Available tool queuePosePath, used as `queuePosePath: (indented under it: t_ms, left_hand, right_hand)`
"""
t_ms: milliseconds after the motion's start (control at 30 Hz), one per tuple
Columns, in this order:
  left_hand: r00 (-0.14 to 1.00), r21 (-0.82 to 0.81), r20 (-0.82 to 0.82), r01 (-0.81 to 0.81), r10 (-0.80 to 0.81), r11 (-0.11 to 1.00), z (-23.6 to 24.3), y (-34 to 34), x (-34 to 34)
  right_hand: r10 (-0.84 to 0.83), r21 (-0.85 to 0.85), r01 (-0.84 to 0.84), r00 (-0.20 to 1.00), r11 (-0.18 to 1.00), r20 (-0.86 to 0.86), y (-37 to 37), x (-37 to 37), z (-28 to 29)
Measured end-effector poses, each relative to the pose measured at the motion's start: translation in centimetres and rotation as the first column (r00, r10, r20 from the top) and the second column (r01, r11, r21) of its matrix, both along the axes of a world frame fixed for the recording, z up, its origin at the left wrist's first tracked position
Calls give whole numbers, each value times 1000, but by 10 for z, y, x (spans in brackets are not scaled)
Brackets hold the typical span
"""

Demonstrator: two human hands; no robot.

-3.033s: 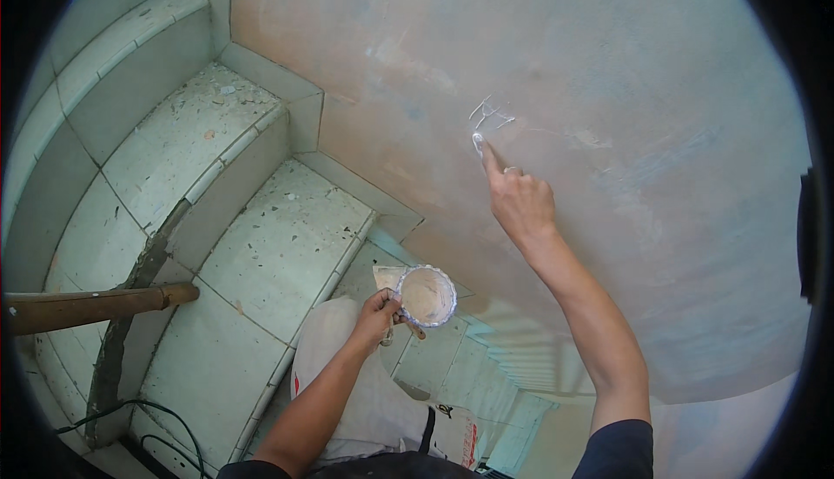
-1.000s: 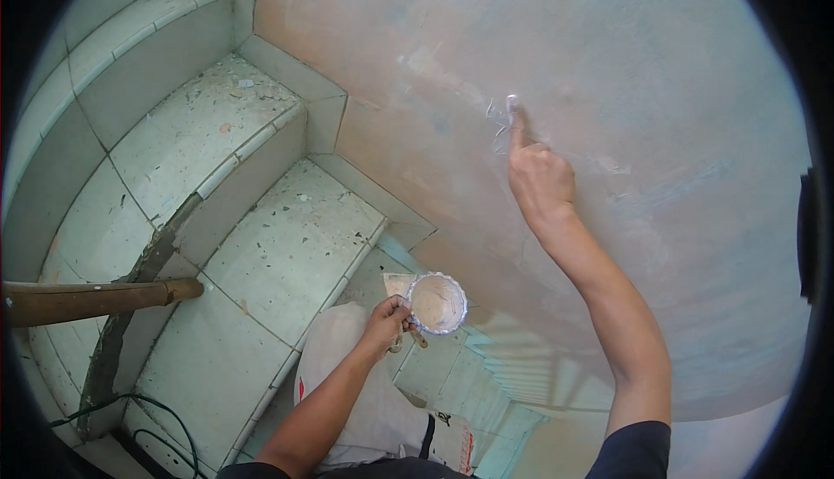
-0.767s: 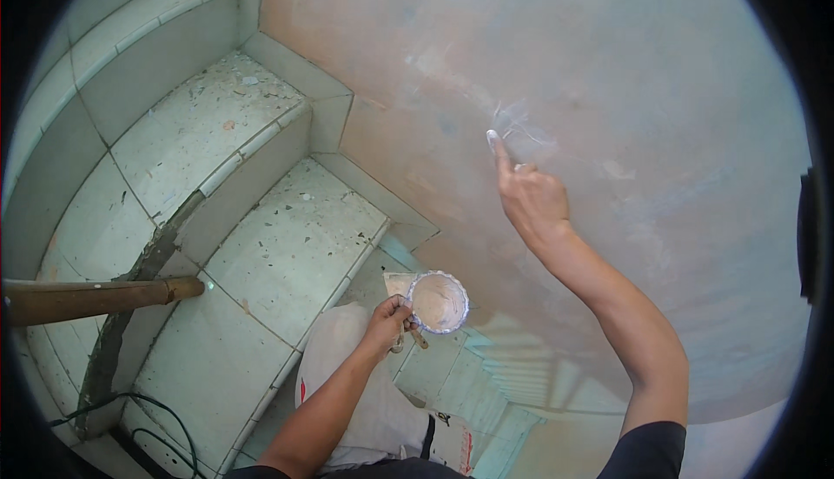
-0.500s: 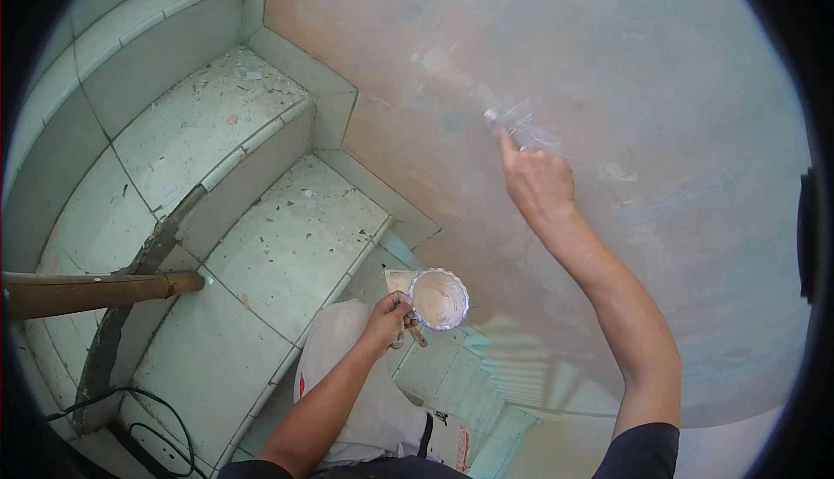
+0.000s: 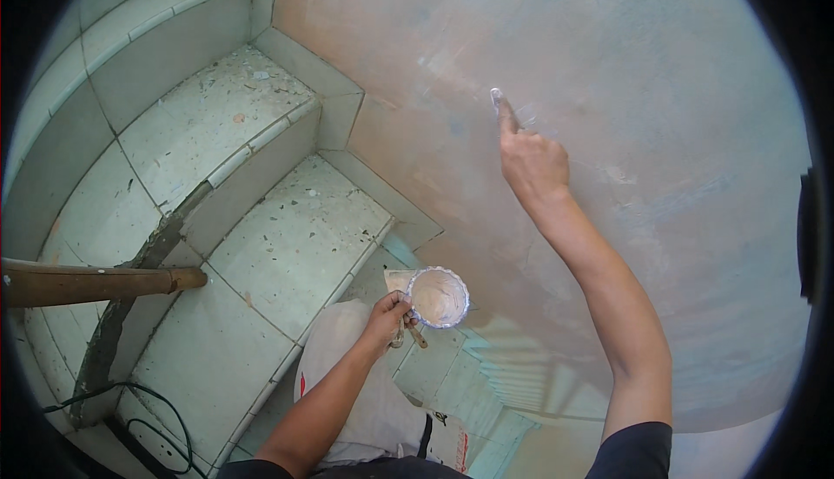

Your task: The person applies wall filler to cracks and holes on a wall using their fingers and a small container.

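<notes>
My left hand [image 5: 387, 316] is closed on the rim of a small round tub [image 5: 440, 297] holding a pale paste, its scalloped edge smeared white. A putty knife [image 5: 397, 280] with a flat pale blade is pinched in the same hand; handle ends stick out below the fingers. Up at the wall [image 5: 660, 53], my right hand [image 5: 536, 165] points with the index finger stretched out and the other fingers curled in. White paste coats that fingertip, which is at the wall surface. Thin white streaks [image 5: 526, 118] lie on the wall beside the finger.
Tiled stairs [image 5: 252, 305] climb on the left, littered with chips and debris [image 5: 323, 210]. A brown wooden pole [image 5: 104, 285] reaches across a step from the left edge. A dark cable [image 5: 165, 396] loops at the lower left. My bent knee [image 5: 334, 336] is beside the tub.
My right fingertip has moved slightly up the wall, and fewer white streaks show beside it. My left hand keeps the tub and putty knife in nearly the same place.
</notes>
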State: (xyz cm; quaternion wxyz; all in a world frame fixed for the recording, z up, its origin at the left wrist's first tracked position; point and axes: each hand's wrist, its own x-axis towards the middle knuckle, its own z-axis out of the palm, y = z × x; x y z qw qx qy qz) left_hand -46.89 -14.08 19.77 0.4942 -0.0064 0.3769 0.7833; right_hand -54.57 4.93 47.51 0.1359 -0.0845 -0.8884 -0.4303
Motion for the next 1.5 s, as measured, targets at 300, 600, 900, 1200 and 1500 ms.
queuePosePath:
  t_ms: [300, 600, 900, 1200, 1500]
  left_hand:
    - [999, 42, 37, -25, 24, 999, -4, -2, -1]
    - [1000, 31, 24, -10, 9, 999, -5, -3, 0]
    - [998, 17, 50, -23, 22, 1000, -11, 0, 1]
    - [999, 27, 47, -15, 14, 1000, -9, 2, 0]
    - [999, 33, -7, -34, 35, 999, -4, 0, -8]
  right_hand:
    - [-23, -46, 27, 996, 999, 90, -6, 2, -3]
    - [15, -34, -12, 995, 999, 98, -7, -8, -6]
    - [55, -19, -54, 995, 998, 86, -7, -29, -11]
    - [-195, 450, 110, 970, 886, 148, -5, -31, 11]
    - [-109, 325, -6, 936, 946, 335, -12, -5, 31]
